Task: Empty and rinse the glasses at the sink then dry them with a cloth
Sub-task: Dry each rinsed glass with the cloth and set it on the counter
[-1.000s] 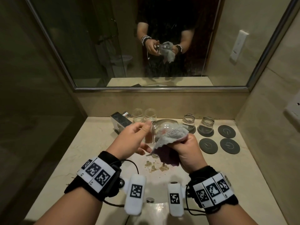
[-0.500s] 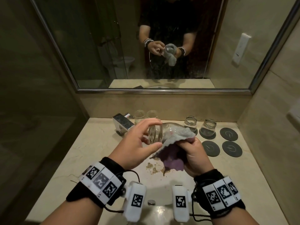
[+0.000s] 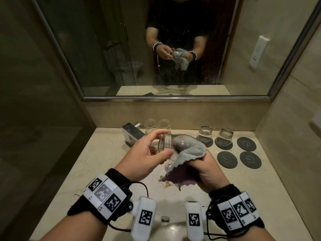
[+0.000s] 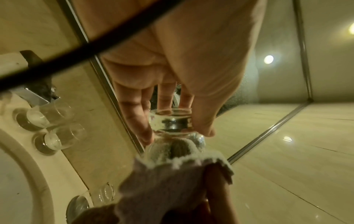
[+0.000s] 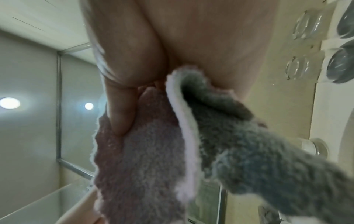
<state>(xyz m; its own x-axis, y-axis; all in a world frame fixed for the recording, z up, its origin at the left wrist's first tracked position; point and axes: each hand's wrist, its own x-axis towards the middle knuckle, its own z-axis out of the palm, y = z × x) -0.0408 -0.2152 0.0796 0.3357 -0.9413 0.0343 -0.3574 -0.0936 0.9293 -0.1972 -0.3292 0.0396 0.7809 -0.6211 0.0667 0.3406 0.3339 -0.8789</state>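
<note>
Left hand [image 3: 147, 153] pinches neck of clear bulbous glass jar [image 3: 175, 145]; right hand [image 3: 206, 169] grips grey-purple fluffy cloth [image 3: 189, 153]. Right wrist view: cloth only, jar hidden.

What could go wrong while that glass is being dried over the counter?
The left hand holds the glass only by its rim, sideways in the air; it might slip and break on the stone counter. The cloth in the right hand hangs near brown crumbs and could pick them up.
</note>
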